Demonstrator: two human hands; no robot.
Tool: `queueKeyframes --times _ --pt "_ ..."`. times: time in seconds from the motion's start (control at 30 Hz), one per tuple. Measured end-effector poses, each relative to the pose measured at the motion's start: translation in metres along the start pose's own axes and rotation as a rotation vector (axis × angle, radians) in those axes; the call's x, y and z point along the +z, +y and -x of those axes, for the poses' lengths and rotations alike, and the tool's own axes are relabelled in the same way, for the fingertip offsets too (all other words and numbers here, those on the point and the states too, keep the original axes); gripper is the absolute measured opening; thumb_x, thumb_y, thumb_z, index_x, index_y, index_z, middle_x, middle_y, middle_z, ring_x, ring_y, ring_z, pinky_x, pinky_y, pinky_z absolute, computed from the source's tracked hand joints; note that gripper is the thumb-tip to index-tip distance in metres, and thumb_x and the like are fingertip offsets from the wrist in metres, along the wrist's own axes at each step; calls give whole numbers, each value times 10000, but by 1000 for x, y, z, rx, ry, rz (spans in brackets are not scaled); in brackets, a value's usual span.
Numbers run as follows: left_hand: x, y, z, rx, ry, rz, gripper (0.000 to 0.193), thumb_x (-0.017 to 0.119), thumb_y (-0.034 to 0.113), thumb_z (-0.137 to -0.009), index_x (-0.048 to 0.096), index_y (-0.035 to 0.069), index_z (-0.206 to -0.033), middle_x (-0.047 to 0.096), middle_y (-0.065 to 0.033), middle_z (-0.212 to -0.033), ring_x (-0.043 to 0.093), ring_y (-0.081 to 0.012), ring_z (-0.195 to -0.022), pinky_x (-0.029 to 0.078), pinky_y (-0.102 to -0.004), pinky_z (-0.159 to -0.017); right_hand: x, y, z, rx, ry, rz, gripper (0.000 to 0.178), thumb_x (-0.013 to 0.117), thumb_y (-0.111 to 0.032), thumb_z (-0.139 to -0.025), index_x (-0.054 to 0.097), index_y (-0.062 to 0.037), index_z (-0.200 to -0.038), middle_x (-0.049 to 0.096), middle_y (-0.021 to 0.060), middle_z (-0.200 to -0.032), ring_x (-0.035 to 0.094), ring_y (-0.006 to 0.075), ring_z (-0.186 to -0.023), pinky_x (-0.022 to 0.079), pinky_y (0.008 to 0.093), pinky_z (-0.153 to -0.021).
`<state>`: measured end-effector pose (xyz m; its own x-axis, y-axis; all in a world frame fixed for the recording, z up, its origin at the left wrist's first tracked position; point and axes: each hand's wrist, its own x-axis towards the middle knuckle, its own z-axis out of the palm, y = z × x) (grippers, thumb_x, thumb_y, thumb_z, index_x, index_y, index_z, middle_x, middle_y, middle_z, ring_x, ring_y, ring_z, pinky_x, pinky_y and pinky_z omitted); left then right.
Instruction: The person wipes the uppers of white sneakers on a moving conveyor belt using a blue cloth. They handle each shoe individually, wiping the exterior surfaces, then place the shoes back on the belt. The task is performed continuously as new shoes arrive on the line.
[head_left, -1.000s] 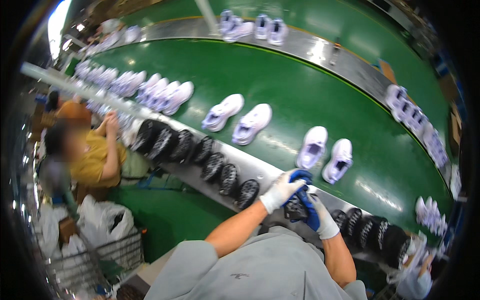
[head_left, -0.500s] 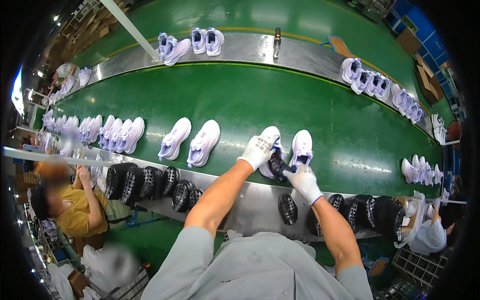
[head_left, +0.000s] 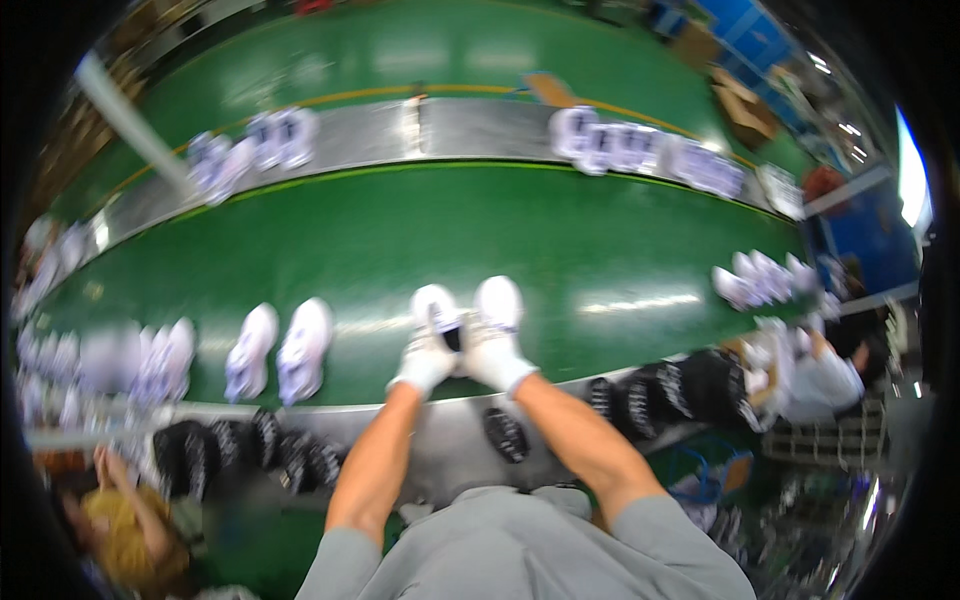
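Note:
Two white sneakers stand side by side in front of me on the green belt, the left sneaker (head_left: pixel 434 298) and the right sneaker (head_left: pixel 499 296). My left hand (head_left: pixel 427 358), in a white glove, is closed on the near part of the left sneaker. Close beside it, my gloved right hand (head_left: pixel 491 352) lies over the near end of the right sneaker, its fingers smeared by motion. Something dark (head_left: pixel 453 339) shows between the hands at the left sneaker's opening; blur hides its kind. A black perforated shoe-shaped piece (head_left: pixel 506 435) lies on the metal ledge below my hands.
Another pair of sneakers (head_left: pixel 304 350) stands to the left on the belt (head_left: pixel 400 225). More black pieces line the metal ledge (head_left: pixel 450 440) on both sides. Sneakers (head_left: pixel 610 145) stand on the far metal ledge. Co-workers sit at left (head_left: pixel 125 520) and right (head_left: pixel 825 375).
The view has swung right, so the scene sits further left and is blurred. My right hand has come closer to my left; the black piece between them no longer shows clearly.

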<state>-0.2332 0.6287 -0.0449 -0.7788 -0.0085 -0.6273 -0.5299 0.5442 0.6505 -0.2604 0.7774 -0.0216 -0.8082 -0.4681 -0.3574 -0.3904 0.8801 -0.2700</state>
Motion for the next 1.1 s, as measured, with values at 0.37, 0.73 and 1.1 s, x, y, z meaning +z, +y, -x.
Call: queueKeyframes --times 0.37,0.73,1.1 --pt "28 -30 7 181 257 12 989 857 174 -716 367 -4 -1556 628 -270 -1350 627 -419 -1235 509 -452 -1062 2 15 -5 -45 -164 -51 372 693 -201 -852 669 1 -1164 754 201 -1066 744 304 -1008 571 392 -875" --pt "25 -46 -7 194 382 -255 705 703 301 -880 480 102 -1519 696 -214 -1146 686 -391 -1059 546 -484 -926 -10 -5 49 10 159 73 549 775 -396 -828 612 -78 -1245 621 134 -1198 633 330 -1111 537 456 -881" --pt "44 -3 51 267 511 -588 532 805 234 -771 637 128 -1264 683 -99 -1099 619 -278 -1053 482 -432 -885 -62 63 65 -116 83 158 598 718 -168 -820 561 -84 -1391 658 117 -1232 674 273 -1030 572 407 -849"
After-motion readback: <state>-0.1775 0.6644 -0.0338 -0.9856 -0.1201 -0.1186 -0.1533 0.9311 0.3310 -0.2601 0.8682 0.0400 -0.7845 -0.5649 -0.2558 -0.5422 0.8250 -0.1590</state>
